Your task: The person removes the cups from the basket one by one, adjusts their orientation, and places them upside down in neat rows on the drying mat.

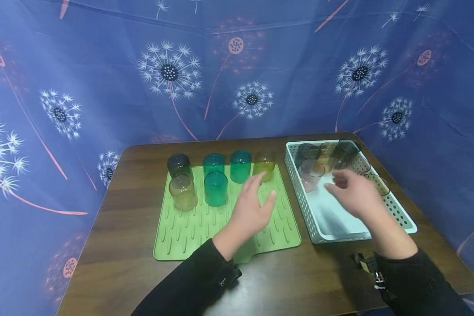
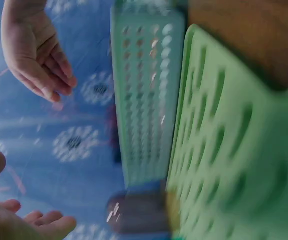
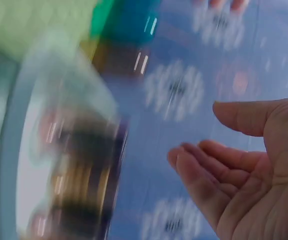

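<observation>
My left hand [image 1: 253,208] hovers over the right part of the green drying mat [image 1: 174,241], thumb and fingers spread and holding nothing. Just beyond its fingertips stands an upside-down yellow glass [image 1: 265,163]. My right hand [image 1: 353,193] is above the pale blue basket [image 1: 316,232], empty, with its fingers loosely bent in the right wrist view [image 3: 234,175]. Near those fingers, a pinkish clear glass [image 1: 311,175], an amber glass [image 1: 328,153] and a dark glass [image 1: 349,151] are in the basket; another glass [image 1: 379,183] is partly hidden behind the hand.
Upside down on the mat's left and back are a dark glass [image 1: 178,163], a yellowish glass [image 1: 183,195], a green glass [image 1: 216,189] and two teal glasses, one at the back middle [image 1: 241,166]. Mat and basket share a brown wooden table [image 1: 118,245]; a blue dandelion-print cloth [image 1: 292,109] hangs behind.
</observation>
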A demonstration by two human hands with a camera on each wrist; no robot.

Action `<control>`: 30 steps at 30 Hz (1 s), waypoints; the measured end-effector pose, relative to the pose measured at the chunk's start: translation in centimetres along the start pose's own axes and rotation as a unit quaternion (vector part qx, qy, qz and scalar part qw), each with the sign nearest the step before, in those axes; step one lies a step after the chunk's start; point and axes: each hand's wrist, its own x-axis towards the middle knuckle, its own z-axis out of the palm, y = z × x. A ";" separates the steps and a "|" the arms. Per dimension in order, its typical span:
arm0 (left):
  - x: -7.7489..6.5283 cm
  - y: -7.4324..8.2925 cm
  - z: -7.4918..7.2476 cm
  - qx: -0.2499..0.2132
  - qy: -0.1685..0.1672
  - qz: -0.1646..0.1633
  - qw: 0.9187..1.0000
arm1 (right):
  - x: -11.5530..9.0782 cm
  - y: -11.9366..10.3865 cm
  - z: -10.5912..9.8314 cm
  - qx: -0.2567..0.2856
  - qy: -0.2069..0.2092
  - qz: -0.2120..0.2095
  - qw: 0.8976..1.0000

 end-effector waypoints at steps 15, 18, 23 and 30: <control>1.3 0.1 6.7 -0.167 -0.145 -0.173 0.960 | 2.3 10.1 -0.1 -0.107 0.016 0.073 0.991; 1.1 0.2 7.6 -0.165 -0.152 -0.170 0.960 | 2.3 10.7 0.1 -0.121 0.012 0.068 0.990; 0.7 0.5 8.7 -0.147 -0.171 -0.171 0.959 | 2.3 11.4 0.2 -0.139 0.030 0.056 0.988; 0.3 1.3 9.1 -0.177 -0.198 -0.183 0.947 | 2.3 11.9 0.6 -0.153 0.036 0.051 0.986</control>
